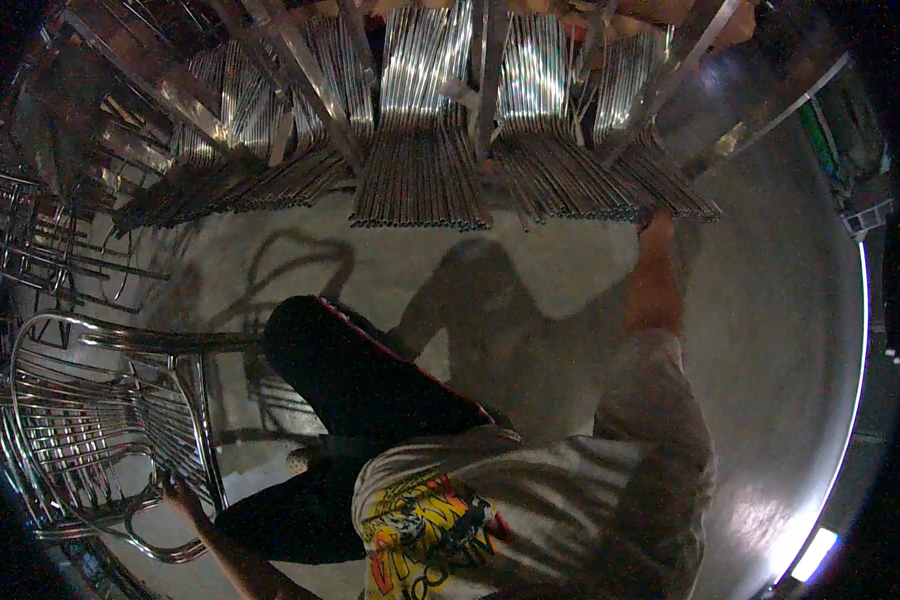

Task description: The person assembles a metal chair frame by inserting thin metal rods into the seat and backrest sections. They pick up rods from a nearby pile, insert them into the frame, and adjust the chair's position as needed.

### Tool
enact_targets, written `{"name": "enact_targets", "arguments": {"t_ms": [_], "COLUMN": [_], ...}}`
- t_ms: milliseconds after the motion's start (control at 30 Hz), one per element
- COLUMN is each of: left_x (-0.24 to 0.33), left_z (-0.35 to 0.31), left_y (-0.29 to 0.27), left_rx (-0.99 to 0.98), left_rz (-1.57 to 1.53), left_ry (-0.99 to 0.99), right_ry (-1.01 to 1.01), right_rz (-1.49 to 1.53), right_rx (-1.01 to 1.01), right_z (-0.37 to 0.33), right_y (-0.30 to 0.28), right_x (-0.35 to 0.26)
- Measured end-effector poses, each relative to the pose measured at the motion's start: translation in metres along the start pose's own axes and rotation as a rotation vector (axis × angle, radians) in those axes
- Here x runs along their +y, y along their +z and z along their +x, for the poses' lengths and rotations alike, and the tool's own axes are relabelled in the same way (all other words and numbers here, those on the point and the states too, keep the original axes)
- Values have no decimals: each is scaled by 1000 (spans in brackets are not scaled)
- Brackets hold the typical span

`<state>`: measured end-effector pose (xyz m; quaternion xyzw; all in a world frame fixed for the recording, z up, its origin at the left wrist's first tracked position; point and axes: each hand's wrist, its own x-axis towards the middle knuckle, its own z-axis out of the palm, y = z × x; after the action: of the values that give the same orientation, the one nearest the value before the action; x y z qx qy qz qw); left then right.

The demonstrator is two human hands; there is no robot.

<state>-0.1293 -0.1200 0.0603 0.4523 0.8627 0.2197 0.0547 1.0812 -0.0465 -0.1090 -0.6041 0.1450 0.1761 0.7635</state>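
Note:
At the lower left my left hand (178,494) is at the frame of a shiny metal chair (130,400), its fingers seemingly wrapped round a thin bent bar. The chair has curved tube arms and a slatted seat. My right arm stretches forward, and my right hand (655,222) reaches the ends of the rightmost bundle of bent metal tubes (665,180). Shadow and the tube ends hide its fingers, so I cannot make out its grip. More bent tubes (422,180) lie side by side in bundles to its left, their ends pointing toward me.
Upright metal posts (487,80) separate the tube bundles. Stacked metal frames (50,240) crowd the far left. My bent leg in black trousers (360,380) is beside the chair, above a grey floor (770,330). A bright light strip (863,330) edges the right side.

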Motion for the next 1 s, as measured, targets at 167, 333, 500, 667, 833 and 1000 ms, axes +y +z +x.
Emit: {"name": "enact_targets", "arguments": {"t_ms": [167, 333, 500, 667, 833, 1000], "left_x": [-3, -9, -11, -12, -10, -8], "left_z": [-5, -8, -11, -13, -10, -1], "left_y": [-2, -3, -2, 1, 5, 8], "left_rx": [-39, -65, -95, -120, -153, -181], "left_rz": [-21, -41, -50, -62, -112, -157], "left_ry": [-16, -32, -37, -39, -61, -69], "right_ry": [-4, -119, -470, -679, -916, -1084], "right_rz": [-5, -377, -1175, -1516, -1561, -1345], "right_rx": [-107, -151, -293, -423, -398, -334], "right_z": [7, 0, -6, 1, 12, 0], "right_y": [1, 12, 27, 37, 33, 19], "right_x": [6, 4, -19, -36, -21, -24]}}
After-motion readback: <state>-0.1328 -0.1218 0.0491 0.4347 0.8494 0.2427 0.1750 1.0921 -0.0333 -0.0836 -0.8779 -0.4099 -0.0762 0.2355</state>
